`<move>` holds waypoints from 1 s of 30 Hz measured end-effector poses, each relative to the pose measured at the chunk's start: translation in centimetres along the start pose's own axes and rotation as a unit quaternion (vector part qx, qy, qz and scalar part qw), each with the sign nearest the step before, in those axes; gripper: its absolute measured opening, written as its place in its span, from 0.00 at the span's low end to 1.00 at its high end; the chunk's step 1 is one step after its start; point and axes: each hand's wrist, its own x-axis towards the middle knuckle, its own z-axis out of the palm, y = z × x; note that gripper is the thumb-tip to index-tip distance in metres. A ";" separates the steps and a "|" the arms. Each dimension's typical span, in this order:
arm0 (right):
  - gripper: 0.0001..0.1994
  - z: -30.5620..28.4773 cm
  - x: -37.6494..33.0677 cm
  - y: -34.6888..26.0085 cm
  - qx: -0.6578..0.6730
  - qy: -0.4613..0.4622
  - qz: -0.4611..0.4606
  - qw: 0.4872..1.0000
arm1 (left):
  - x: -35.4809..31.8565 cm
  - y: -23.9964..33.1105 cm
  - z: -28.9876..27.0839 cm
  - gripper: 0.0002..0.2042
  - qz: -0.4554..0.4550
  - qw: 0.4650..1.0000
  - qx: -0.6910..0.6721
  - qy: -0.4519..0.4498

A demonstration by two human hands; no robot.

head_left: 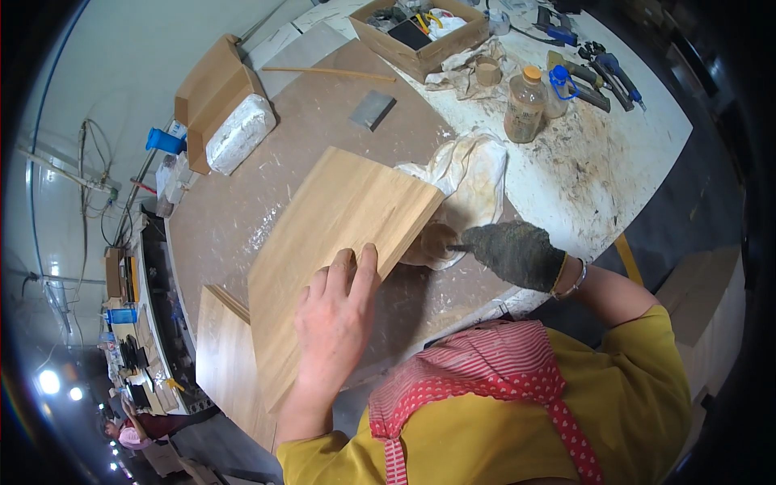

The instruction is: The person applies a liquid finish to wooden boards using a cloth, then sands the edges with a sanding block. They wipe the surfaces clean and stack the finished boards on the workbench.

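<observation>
My left hand (335,311), bare, lies flat on a light wooden board (331,242) and holds it tilted on the workbench (226,218). My right hand (517,255) wears a dark glove and grips a small tool whose tip meets the board's right edge. Just under that edge sits a small round dish (432,242) with brownish liquid. A stained white cloth (469,174) lies behind the dish.
A second wooden panel (222,356) lies at the bench's near left. A plastic bottle (525,101) of brown liquid, a tape roll (488,73), a cardboard box (420,32) of tools, a grey block (373,109) and a white wrapped pack (240,133) stand further back.
</observation>
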 end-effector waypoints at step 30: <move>0.09 1.0 8.3 -0.9 -0.093 -0.116 -0.112 0.983 | 1.8 -3.0 -2.7 0.23 -0.005 1.000 -0.017 -0.025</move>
